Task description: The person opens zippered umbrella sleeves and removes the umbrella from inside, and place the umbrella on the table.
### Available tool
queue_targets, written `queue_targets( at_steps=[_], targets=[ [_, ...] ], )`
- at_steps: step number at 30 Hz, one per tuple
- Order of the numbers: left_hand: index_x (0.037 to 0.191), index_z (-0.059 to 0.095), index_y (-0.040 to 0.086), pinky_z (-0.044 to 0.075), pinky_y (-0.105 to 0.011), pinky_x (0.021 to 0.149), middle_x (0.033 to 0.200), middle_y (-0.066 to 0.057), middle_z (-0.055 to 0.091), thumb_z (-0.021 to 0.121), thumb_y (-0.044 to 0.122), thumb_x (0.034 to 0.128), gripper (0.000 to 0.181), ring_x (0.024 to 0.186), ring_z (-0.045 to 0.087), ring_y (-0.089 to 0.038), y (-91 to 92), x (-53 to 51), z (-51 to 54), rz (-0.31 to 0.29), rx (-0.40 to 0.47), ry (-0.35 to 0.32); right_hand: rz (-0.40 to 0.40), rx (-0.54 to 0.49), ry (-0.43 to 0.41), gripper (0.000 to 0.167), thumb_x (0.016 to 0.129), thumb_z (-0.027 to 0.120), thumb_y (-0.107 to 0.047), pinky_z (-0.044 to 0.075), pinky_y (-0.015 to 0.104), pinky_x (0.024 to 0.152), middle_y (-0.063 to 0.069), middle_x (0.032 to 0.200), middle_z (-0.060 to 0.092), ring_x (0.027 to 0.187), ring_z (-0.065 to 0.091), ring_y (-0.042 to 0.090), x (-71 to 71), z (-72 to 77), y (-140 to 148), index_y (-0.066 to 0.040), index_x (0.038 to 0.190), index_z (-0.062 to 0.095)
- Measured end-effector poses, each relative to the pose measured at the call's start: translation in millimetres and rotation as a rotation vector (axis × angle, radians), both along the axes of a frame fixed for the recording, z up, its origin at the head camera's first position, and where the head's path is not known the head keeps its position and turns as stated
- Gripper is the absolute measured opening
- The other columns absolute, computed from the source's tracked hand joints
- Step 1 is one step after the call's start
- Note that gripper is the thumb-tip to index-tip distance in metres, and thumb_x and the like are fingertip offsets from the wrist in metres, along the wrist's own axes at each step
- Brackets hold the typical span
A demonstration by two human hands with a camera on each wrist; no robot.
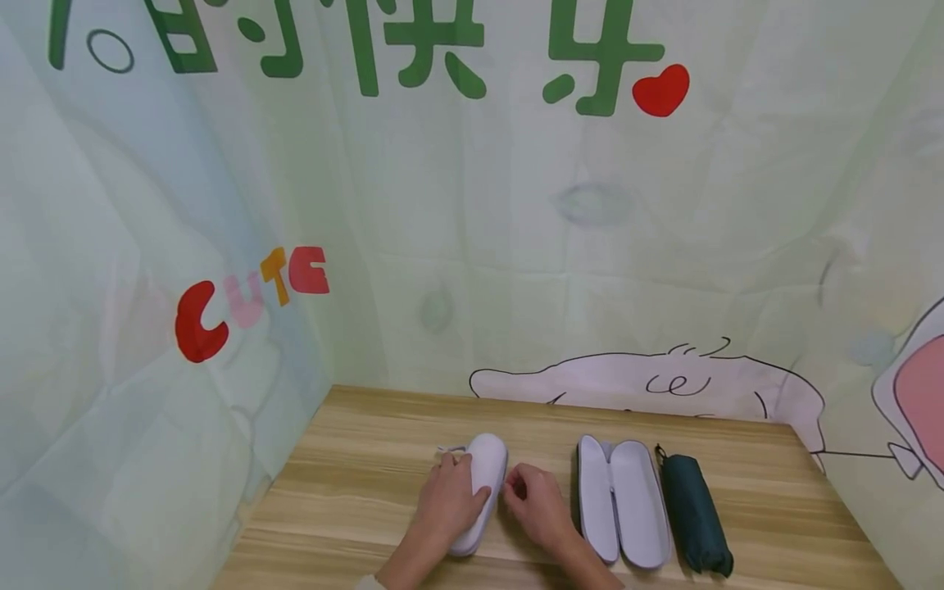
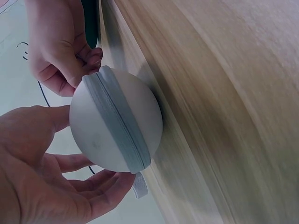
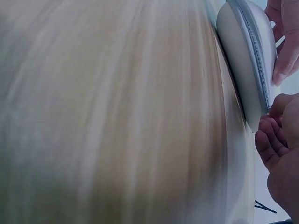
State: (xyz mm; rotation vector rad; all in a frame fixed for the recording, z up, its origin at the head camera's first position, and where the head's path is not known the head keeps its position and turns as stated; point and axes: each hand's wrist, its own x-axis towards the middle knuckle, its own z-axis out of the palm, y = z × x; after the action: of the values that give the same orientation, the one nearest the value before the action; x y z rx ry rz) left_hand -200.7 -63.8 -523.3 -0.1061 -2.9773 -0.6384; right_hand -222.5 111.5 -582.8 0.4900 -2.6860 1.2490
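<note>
In the head view a pale lavender zippered hard case (image 1: 487,471), long and rounded, lies closed on the wooden table. My left hand (image 1: 447,500) holds it from the left side, thumb over the top. In the left wrist view, the left hand (image 2: 51,168) has its thumb and fingers around the grey zipper band (image 2: 117,121); a small strap (image 2: 140,185) sticks out below. My right hand (image 1: 536,501) is at the case's right side. Its curled fingertips pinch at the zipper line in the right wrist view, and the pull itself is hidden by the fingers (image 3: 271,135).
Right of the hands lies a second pale case (image 1: 642,504), spread open in two halves. Beside it is a dark green folded umbrella (image 1: 696,515) with a loop. The wooden table (image 1: 354,459) meets a printed cloth backdrop (image 1: 457,246) behind and at both sides.
</note>
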Motion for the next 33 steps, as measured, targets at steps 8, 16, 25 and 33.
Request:
queue_targets(
  at_steps=[8,16,25,33],
  targets=[
    [0.132,0.066,-0.003,0.058,-0.053,0.084,0.119,-0.025,0.064,0.086,0.035,0.0880,0.061,0.099,0.065,-0.038,0.8,0.2,0.7,0.001,-0.010,0.006,0.045,-0.006,0.033,0.013,0.091,0.074,-0.002,0.052,0.022,0.063,-0.011,0.078,0.062,0.071,0.057,0.001,3.4,-1.7,2.4,-0.013,0.088,0.069],
    [0.133,0.065,-0.004,0.058,-0.052,0.084,0.119,-0.025,0.064,0.086,0.036,0.0886,0.063,0.099,0.065,-0.037,-0.4,1.0,2.6,0.004,-0.010,-0.007,0.068,-0.017,0.059,0.019,0.090,0.075,-0.001,0.051,0.022,0.061,-0.013,0.076,0.061,0.069,0.055,0.000,5.5,-1.1,0.8,-0.017,0.084,0.066],
    [0.134,0.065,-0.004,0.058,-0.053,0.085,0.121,-0.026,0.063,0.085,0.036,0.0890,0.063,0.102,0.065,-0.038,-0.3,0.1,2.1,0.006,-0.005,-0.016,0.093,0.003,0.075,0.016,0.089,0.075,-0.001,0.051,0.021,0.062,-0.013,0.078,0.060,0.070,0.055,-0.001,7.4,0.3,2.5,-0.015,0.086,0.067],
    [0.133,0.065,-0.004,0.058,-0.054,0.084,0.120,-0.026,0.063,0.086,0.035,0.0886,0.063,0.101,0.065,-0.039,-1.2,-0.5,1.0,0.004,0.007,-0.015,0.117,0.017,0.090,0.017,0.089,0.075,-0.001,0.050,0.020,0.061,-0.014,0.077,0.061,0.069,0.054,-0.002,11.4,-0.1,1.4,-0.016,0.084,0.067]
  ],
)
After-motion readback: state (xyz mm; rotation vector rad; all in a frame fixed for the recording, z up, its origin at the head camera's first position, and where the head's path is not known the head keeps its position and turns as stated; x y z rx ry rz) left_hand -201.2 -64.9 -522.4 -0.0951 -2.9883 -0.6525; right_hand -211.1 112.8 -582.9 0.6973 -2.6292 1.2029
